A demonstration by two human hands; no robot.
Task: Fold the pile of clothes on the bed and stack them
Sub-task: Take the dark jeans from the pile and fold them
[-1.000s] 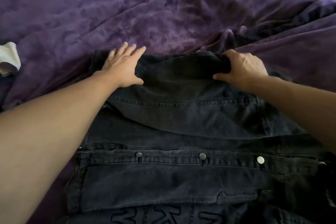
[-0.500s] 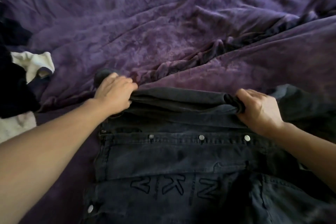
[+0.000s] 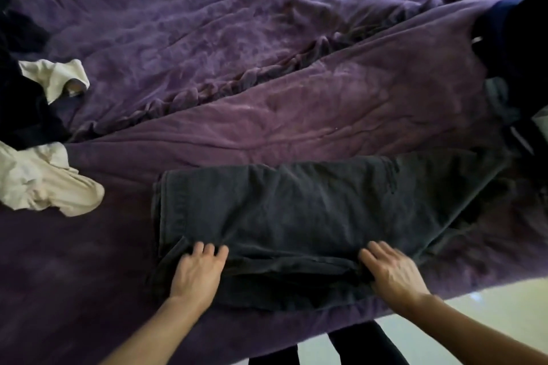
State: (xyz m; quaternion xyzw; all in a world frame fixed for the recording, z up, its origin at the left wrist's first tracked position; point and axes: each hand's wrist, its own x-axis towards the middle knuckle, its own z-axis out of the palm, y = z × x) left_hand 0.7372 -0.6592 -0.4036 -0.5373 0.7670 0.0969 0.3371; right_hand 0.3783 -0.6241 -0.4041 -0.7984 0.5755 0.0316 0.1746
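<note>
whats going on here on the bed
A person is folding a dark denim garment on the purple bed. The left hand and right hand press flat on its near edge. At the left lie white clothes and a dark pile, unfolded.

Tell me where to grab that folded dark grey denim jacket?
Probably the near edge of the dark grey denim jacket, where the left hand and right hand rest, coming from the near side. The stacked layers meet there, so pinching them keeps the fold together.

Pale floor (image 3: 510, 308) at the lower right
</note>
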